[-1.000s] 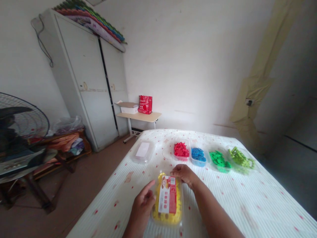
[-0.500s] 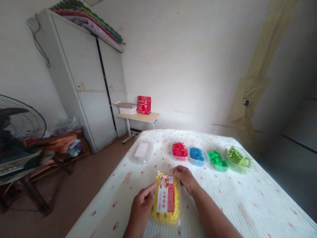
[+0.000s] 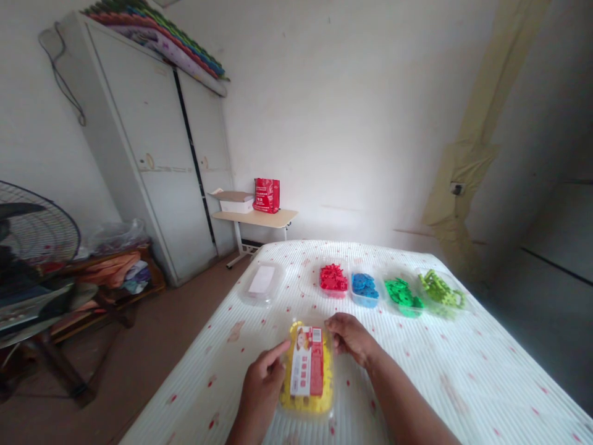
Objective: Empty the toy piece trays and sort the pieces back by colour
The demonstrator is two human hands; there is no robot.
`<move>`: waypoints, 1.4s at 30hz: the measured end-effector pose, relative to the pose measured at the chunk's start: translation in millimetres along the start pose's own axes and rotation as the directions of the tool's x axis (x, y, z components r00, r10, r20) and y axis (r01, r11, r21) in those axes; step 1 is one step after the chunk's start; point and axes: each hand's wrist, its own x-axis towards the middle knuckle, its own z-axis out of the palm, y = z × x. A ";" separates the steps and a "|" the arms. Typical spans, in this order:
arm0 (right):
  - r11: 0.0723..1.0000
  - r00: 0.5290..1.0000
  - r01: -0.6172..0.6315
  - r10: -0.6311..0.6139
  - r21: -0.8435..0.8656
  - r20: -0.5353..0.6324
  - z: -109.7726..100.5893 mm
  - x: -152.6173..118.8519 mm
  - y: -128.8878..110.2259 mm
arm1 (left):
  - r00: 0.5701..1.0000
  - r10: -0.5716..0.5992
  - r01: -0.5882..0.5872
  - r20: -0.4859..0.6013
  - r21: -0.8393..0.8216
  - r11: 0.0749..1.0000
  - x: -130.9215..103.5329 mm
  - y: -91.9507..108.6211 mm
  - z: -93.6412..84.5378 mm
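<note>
A clear plastic container (image 3: 306, 371) of yellow plastic pieces lies on the table in front of me, its lid on and a red and white label across the top. My left hand (image 3: 263, 378) holds its left side, with the index finger reaching along the lid's upper left edge. At the upper right corner, my right hand (image 3: 351, 339) pinches the container's rim with bent fingers. The fingertips under the rim are partly hidden.
Beyond my hands stand tubs of red pieces (image 3: 333, 279), blue pieces (image 3: 364, 288), green pieces (image 3: 404, 298) and light green pieces (image 3: 441, 289). A clear lid with a white label (image 3: 262, 281) lies at the far left of the table (image 3: 445, 377).
My right hand has shifted slightly from the container's top edge toward its upper right corner. My left hand keeps its hold; the whole view has shifted a little.
</note>
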 end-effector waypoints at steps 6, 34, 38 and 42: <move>0.999 0.998 0.028 -0.030 -0.046 -0.063 5.6 0.4 2.4 | 0.999 0.047 -0.048 -0.020 -0.012 0.999 0.5 -7.5 1.4; 0.985 0.965 -0.132 0.103 0.108 0.242 9.2 -86.7 28.8 | 0.969 -0.105 0.163 0.223 -0.262 0.951 -14.7 -14.2 -13.3; 0.990 0.974 -0.096 0.072 0.104 0.213 11.5 -88.8 28.3 | 0.979 -0.098 0.140 0.179 -0.243 0.960 -16.3 -12.3 -10.2; 0.994 0.984 -0.047 0.030 0.097 0.174 14.5 -88.6 30.2 | 0.984 -0.100 0.134 0.149 -0.239 0.962 -17.8 -14.4 -8.7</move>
